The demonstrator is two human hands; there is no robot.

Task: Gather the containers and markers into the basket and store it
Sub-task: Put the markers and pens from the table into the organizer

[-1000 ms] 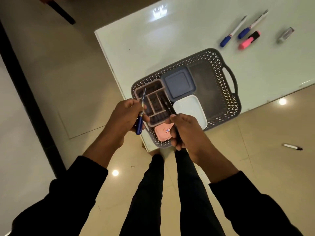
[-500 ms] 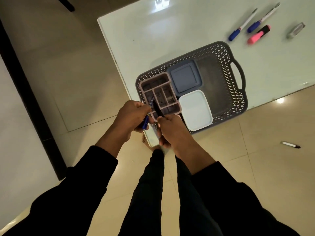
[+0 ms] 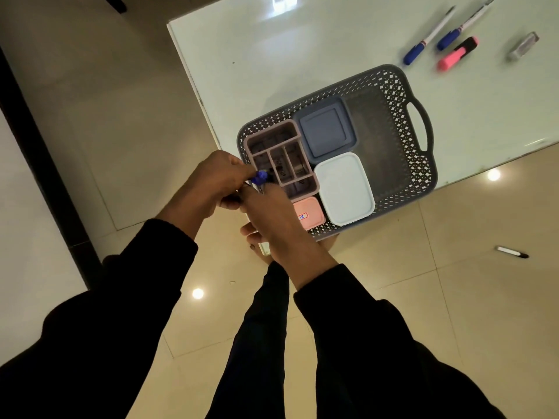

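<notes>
Together, both hands (image 3: pixel 242 192) pinch a blue-capped marker (image 3: pixel 260 177) — beside the lattice-walled plastic basket (image 3: pixel 402 95) — smooth lidded containers (image 3: pixel 344 189) inside.

My hands (image 3: pixel 242 189) crowd the basket's (image 3: pixel 393 95) near-left corner, by the divided organiser (image 3: pixel 281 158). Lidded boxes — blue-grey (image 3: pixel 325 128), white (image 3: pixel 344 189), pink (image 3: pixel 308 214) — fill its middle. The right strip of its floor (image 3: pixel 378 146) lies open, and bare tabletop (image 3: pixel 302 49) stretches beyond — markers (image 3: pixel 456 54) at the far right.

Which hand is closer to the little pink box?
The right hand. It sits right beside the pink box in the basket, while the left hand is farther over, holding a blue marker.
</notes>
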